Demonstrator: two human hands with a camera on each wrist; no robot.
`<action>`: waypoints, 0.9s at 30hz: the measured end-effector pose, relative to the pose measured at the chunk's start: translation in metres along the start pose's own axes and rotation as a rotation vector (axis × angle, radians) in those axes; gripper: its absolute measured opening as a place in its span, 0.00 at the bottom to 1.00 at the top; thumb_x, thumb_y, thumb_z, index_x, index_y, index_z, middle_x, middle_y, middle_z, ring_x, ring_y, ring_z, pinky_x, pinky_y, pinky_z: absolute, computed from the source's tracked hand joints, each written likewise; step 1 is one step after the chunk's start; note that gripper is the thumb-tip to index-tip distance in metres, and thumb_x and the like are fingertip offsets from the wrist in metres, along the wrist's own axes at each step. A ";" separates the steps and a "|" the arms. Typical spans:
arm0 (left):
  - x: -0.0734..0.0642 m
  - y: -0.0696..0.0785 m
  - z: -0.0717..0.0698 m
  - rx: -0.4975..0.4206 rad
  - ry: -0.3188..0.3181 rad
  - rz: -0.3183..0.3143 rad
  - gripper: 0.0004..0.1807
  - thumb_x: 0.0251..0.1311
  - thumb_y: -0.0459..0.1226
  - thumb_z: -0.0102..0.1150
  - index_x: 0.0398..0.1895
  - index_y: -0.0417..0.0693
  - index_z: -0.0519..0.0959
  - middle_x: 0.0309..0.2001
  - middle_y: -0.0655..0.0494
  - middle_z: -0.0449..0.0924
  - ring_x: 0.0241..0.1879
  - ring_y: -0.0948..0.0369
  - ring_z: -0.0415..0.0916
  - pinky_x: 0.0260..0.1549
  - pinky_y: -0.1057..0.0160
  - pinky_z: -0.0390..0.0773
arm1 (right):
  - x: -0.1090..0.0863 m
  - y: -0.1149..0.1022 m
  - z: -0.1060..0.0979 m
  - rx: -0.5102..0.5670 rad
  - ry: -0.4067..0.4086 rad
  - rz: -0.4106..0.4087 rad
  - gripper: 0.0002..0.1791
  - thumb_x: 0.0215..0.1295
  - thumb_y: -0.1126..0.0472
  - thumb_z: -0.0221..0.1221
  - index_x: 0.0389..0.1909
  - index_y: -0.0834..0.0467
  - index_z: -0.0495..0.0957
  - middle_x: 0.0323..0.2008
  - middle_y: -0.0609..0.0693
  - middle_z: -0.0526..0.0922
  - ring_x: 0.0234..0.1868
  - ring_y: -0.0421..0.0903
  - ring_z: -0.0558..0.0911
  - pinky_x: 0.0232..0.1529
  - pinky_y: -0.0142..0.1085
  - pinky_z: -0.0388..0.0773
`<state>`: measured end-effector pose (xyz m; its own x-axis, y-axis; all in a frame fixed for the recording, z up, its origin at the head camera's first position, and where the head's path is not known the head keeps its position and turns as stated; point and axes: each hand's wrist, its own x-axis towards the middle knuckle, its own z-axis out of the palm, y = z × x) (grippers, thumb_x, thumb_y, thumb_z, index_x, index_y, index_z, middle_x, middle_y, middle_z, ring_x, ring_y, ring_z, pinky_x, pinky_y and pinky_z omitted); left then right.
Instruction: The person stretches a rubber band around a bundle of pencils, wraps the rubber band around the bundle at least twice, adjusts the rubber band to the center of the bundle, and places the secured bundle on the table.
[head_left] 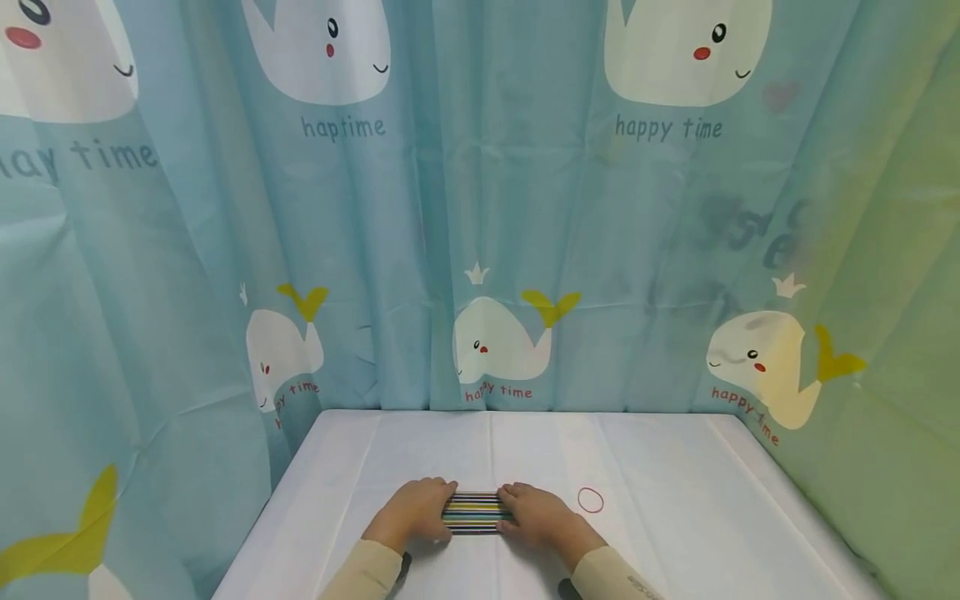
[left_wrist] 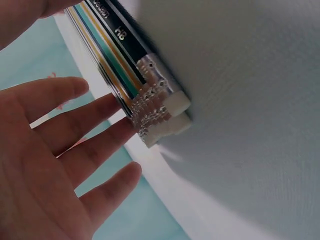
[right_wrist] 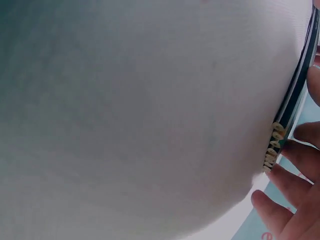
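Several striped pencils (head_left: 474, 513) lie side by side in a bundle at the front middle of the white table, in dark, yellow and green colours. My left hand (head_left: 422, 510) grips their left end, thumb on the near side and fingers on the far side. White erasers (left_wrist: 176, 104) in silvery ferrules show at that end in the left wrist view, with "HB" printed on one pencil. My right hand (head_left: 542, 517) holds the other end. Pale wooden tips (right_wrist: 273, 147) show there in the right wrist view, beside the fingers. Part of the bundle is hidden by both hands.
A thin red ring (head_left: 590, 500), like a rubber band, lies on the white table (head_left: 675, 492) just right of my right hand. Blue-green curtains (head_left: 510, 208) with whale prints hang behind the table and along both sides.
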<state>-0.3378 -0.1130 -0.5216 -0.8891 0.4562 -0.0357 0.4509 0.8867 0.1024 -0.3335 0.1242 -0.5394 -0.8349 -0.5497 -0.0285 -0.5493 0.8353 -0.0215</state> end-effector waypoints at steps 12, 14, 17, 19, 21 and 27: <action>0.004 0.001 0.003 0.019 0.004 0.002 0.38 0.32 0.47 0.76 0.54 0.49 0.80 0.33 0.62 0.74 0.30 0.64 0.70 0.38 0.59 0.76 | 0.005 -0.002 0.001 -0.003 0.012 -0.011 0.35 0.59 0.36 0.60 0.61 0.54 0.75 0.54 0.46 0.80 0.55 0.44 0.77 0.56 0.39 0.72; 0.002 0.002 0.001 0.022 0.014 0.026 0.33 0.31 0.46 0.75 0.49 0.49 0.82 0.30 0.63 0.72 0.28 0.64 0.69 0.35 0.60 0.76 | 0.005 -0.003 0.000 0.002 0.024 -0.025 0.34 0.56 0.38 0.64 0.59 0.54 0.77 0.51 0.45 0.81 0.51 0.43 0.78 0.54 0.38 0.74; 0.001 0.004 0.000 0.028 0.026 0.056 0.26 0.30 0.45 0.76 0.40 0.50 0.83 0.26 0.65 0.69 0.25 0.65 0.67 0.31 0.62 0.74 | 0.006 -0.004 -0.002 0.003 0.047 -0.049 0.32 0.53 0.41 0.67 0.57 0.53 0.79 0.46 0.43 0.82 0.45 0.41 0.79 0.50 0.37 0.75; 0.001 0.004 -0.001 0.029 0.021 0.058 0.24 0.31 0.46 0.76 0.38 0.51 0.83 0.26 0.66 0.69 0.25 0.65 0.66 0.30 0.62 0.74 | 0.006 -0.005 -0.004 0.001 0.057 -0.062 0.31 0.51 0.42 0.69 0.55 0.53 0.80 0.42 0.42 0.82 0.42 0.39 0.79 0.48 0.36 0.76; 0.002 0.005 -0.001 0.028 0.015 0.056 0.24 0.31 0.46 0.77 0.37 0.52 0.83 0.26 0.66 0.69 0.25 0.65 0.66 0.31 0.62 0.74 | 0.006 -0.005 -0.005 -0.005 0.059 -0.067 0.31 0.51 0.43 0.69 0.55 0.52 0.80 0.40 0.41 0.81 0.40 0.38 0.78 0.47 0.35 0.76; 0.002 0.006 -0.001 0.001 0.000 0.040 0.28 0.32 0.45 0.76 0.44 0.53 0.81 0.27 0.67 0.70 0.25 0.66 0.66 0.32 0.62 0.74 | 0.008 -0.006 -0.006 -0.015 0.059 -0.092 0.24 0.51 0.45 0.70 0.48 0.49 0.83 0.33 0.37 0.77 0.34 0.36 0.75 0.42 0.34 0.76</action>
<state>-0.3374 -0.1067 -0.5196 -0.8706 0.4910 -0.0317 0.4858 0.8680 0.1023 -0.3370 0.1148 -0.5336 -0.7810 -0.6238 0.0314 -0.6242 0.7812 -0.0061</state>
